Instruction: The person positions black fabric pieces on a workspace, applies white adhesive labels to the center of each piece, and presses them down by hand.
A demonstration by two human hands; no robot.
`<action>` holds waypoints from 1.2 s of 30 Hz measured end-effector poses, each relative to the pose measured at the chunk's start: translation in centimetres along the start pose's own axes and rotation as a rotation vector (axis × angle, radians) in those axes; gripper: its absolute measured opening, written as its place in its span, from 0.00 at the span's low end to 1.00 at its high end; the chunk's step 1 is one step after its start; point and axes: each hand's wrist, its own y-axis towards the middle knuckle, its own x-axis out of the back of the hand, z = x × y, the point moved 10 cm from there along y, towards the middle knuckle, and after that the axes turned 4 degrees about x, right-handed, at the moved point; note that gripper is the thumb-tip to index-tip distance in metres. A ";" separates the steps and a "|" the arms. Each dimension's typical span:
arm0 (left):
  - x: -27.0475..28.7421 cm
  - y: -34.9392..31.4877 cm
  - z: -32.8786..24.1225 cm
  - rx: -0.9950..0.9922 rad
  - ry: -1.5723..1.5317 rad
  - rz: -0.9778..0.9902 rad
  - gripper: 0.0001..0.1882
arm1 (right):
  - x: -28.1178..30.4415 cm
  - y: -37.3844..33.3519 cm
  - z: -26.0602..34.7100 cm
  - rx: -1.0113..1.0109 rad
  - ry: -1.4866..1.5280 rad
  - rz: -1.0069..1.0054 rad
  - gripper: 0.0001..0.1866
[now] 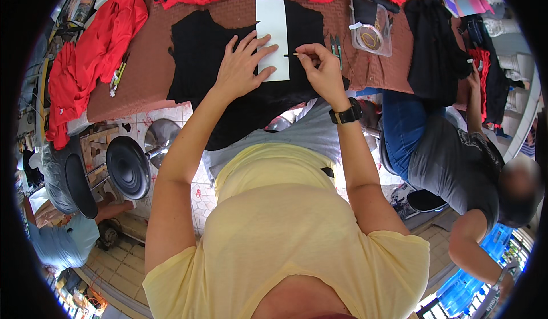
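Observation:
A piece of black cloth (197,53) lies spread on the brown-covered table, its near part hanging over the edge toward me. On it rests a long white card strip (272,19) with small notches in its sides. My left hand (242,65) is open, fingers spread, pressing the strip's left side. To the right of the strip, my right hand (324,71) is closed in a pinch on a small, thin, pale stick (297,54). The stick's tip is beside the strip's right edge, near a dark notch. Its exact kind is too small to tell.
Thread snips (336,46) and a clear plastic box (374,36) lie right of the cloth. Red fabric (108,51) is heaped at left, near a yellow-handled tool (118,76). A co-worker (451,153) sits at right by black fabric (431,51). A round stool (128,168) stands left.

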 end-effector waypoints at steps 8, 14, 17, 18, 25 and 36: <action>0.1 0.1 -0.1 -0.008 -0.004 0.001 0.28 | -2.3 0.0 0.0 0.297 -0.365 -0.055 0.04; 0.0 0.0 -0.2 -0.007 0.006 0.013 0.26 | -2.3 -0.4 0.5 0.289 -0.426 -0.122 0.04; 0.1 0.0 -0.3 -0.013 -0.008 0.015 0.26 | -2.2 -0.3 0.1 0.318 -0.404 -0.136 0.04; 0.1 0.0 -0.3 -0.014 -0.005 0.014 0.26 | -2.1 -0.1 -0.1 0.276 -0.371 -0.122 0.04; 0.4 0.2 -0.7 -0.043 0.002 0.007 0.26 | -2.0 0.6 -1.0 0.188 -0.308 -0.122 0.05; 0.1 0.3 -1.0 -0.087 -0.120 0.026 0.25 | -2.2 0.7 -0.8 0.177 -0.361 -0.128 0.07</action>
